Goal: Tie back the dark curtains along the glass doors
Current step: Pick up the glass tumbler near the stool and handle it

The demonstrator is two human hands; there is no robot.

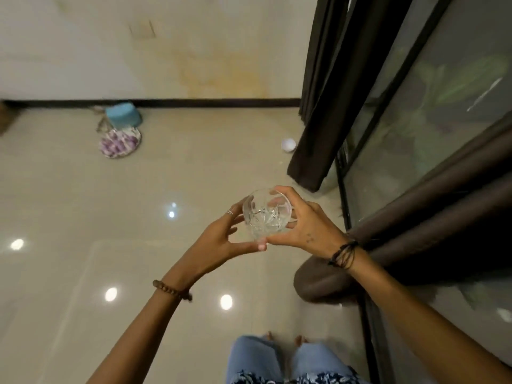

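Observation:
Both hands hold a clear cut-glass bowl (266, 214) in front of me, above the floor. My left hand (219, 239) cups its left side and underside, and my right hand (302, 223) grips its right rim. One dark curtain (321, 101) hangs gathered at the far end of the glass doors (432, 112). A second dark curtain (410, 217) hangs close by on my right, its hem bunched on the floor near my right wrist. Neither hand touches a curtain.
A glossy beige tiled floor (138, 217) spreads out to the left. A blue tub (123, 115) and a patterned plate (120, 141) sit by the far wall. A small white round object (288, 144) lies beside the far curtain. My bare feet (285, 340) stand near the door track.

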